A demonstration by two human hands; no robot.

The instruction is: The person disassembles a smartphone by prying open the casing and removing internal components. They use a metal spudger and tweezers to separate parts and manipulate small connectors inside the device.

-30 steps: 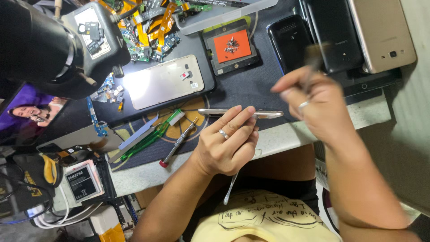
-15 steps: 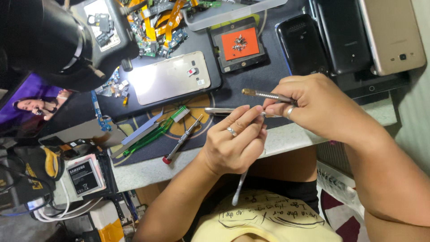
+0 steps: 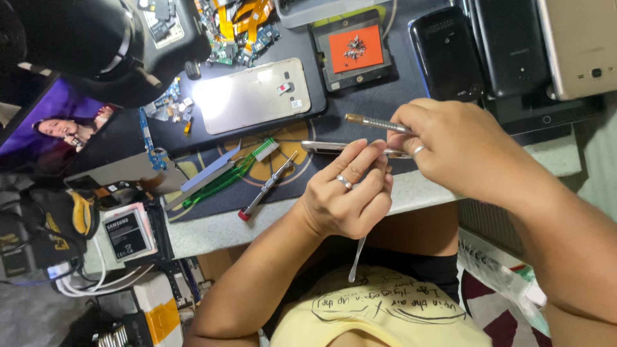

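At the far left, at nine o'clock, a small screen (image 3: 61, 128) shows a purple picture, and below it a flat battery pack (image 3: 126, 234) lies in a black holder near the worktop's (image 3: 212, 228) pale front edge. A dark mat (image 3: 193, 205) covers the worktop beyond that edge. On it, at about ten o'clock from the hands, a gold phone back (image 3: 254, 95) lies lit by the lamp of a large black microscope head (image 3: 96, 45). Just below the phone lie a green toothbrush (image 3: 241, 168) and a red-tipped screwdriver (image 3: 267, 187), side by side and close to the mat's near edge. At twelve o'clock an orange tray (image 3: 357, 48) in a black frame holds a small heap of tiny screws (image 3: 355, 46).

The left hand (image 3: 347, 193) is curled shut around a slim metal pry tool (image 3: 357, 257), whose flat end hangs down past the worktop's edge toward the yellow shirt (image 3: 379, 315). Its fingertips also pinch a thin silver phone (image 3: 340, 148), held edge-on above the mat. The right hand (image 3: 463, 151), at three o'clock, grips a metal-handled brush (image 3: 376, 123) with its brass tip pointing left, just above the phone. Dark phones (image 3: 447, 51) crowd the upper right, leaving little bare mat around the hands.
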